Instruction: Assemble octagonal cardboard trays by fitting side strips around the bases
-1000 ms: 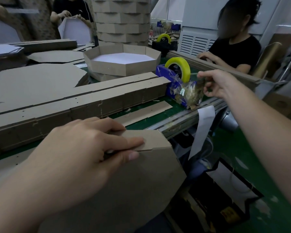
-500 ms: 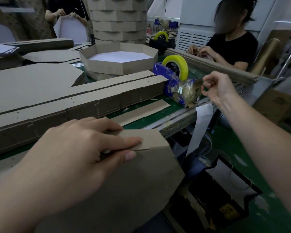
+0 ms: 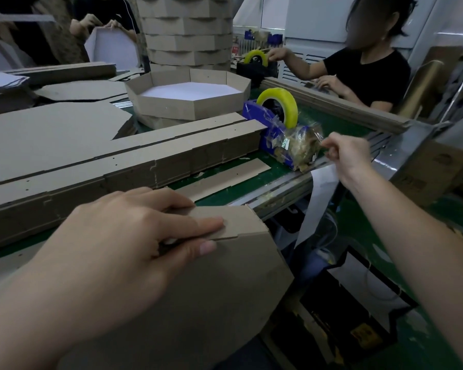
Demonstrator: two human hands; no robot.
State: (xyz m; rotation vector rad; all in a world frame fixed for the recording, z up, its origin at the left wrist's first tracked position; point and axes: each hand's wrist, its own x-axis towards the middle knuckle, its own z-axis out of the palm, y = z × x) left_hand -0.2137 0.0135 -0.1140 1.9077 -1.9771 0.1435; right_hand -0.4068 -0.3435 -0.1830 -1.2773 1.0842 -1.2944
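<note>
My left hand [image 3: 134,236] grips the upper edge of a brown octagonal cardboard tray [image 3: 211,289] tilted against the table edge, fingers pressing the side strip [image 3: 233,222] to the base, thumb beneath. My right hand [image 3: 345,154] pinches the clear tape end at the blue tape dispenser [image 3: 273,134], which carries a yellow roll [image 3: 281,102]. A finished octagonal tray [image 3: 187,102] with a white inside sits further back. Long stacks of side strips [image 3: 118,161] lie across the table.
A loose strip [image 3: 225,180] lies on the green table top. Flat octagonal bases [image 3: 46,134] are stacked at left. A tall pile of trays [image 3: 185,30] stands behind. A person in black [image 3: 366,73] works at another tape dispenser [image 3: 255,62] at right; another person holds a white tray [image 3: 110,46].
My right hand has drawn back from the dispenser toward me and lower, pulling tape. My left hand keeps the same hold on the tray edge.
</note>
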